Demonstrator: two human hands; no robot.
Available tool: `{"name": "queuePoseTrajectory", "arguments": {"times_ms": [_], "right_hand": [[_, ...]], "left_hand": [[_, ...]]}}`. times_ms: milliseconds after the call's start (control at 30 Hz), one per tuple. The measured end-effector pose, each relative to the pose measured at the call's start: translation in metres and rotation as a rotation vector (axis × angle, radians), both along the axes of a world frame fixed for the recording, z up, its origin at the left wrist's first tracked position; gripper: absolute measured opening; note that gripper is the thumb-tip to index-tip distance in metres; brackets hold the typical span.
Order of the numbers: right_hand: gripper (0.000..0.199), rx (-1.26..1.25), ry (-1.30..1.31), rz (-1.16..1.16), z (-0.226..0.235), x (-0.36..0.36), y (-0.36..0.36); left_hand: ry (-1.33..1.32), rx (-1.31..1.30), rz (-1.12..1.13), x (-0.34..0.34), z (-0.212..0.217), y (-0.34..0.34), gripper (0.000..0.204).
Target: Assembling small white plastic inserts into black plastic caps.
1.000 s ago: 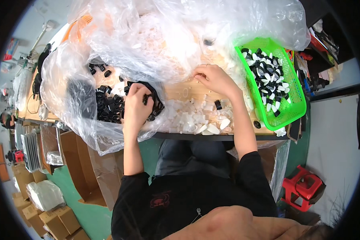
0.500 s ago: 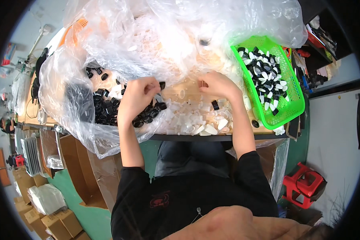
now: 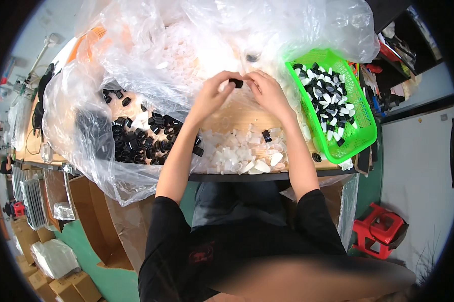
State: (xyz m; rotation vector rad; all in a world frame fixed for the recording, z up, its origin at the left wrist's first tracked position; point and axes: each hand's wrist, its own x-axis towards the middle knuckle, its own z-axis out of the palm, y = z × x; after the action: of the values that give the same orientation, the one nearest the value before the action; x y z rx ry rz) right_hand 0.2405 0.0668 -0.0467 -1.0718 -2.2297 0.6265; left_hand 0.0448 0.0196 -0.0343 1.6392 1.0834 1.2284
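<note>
My left hand [image 3: 210, 95] and my right hand [image 3: 265, 90] meet above the wooden table [image 3: 237, 121], both pinching one small black cap [image 3: 235, 83] between the fingertips. Below them lies a heap of small white plastic parts [image 3: 242, 156] near the table's front edge. A pile of black caps [image 3: 136, 141] sits to the left inside a clear plastic bag [image 3: 86, 126]. At the right, a green basket [image 3: 360, 136] holds several assembled black-and-white pieces [image 3: 325, 100].
A large clear bag of translucent parts [image 3: 186, 45] fills the back of the table. Cardboard boxes [image 3: 86, 221] stand on the floor at the left, and a red stool [image 3: 383, 229] at the right. Cables and tools lie at the far left.
My left hand rose from the black cap pile and moved right with a cap. My right hand lifted to meet it, and both now hold the cap together.
</note>
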Motion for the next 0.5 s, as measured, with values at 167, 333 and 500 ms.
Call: {"name": "queuePoseTrajectory", "arguments": {"times_ms": [167,333,500], "right_hand": [[0.028,0.378,-0.286,-0.298,-0.055,0.012,0.018],[0.022,0.186,-0.095,-0.266,-0.027,0.007,0.009],[0.016,0.402,-0.279,-0.548,-0.001,0.003,-0.009]], "left_hand": [[0.52,0.255,0.175,-0.005,-0.026,0.001,0.021],[0.565,0.239,0.275,-0.016,-0.038,0.003,0.018],[0.537,0.247,0.304,-0.016,-0.037,-0.001,0.015]]}}
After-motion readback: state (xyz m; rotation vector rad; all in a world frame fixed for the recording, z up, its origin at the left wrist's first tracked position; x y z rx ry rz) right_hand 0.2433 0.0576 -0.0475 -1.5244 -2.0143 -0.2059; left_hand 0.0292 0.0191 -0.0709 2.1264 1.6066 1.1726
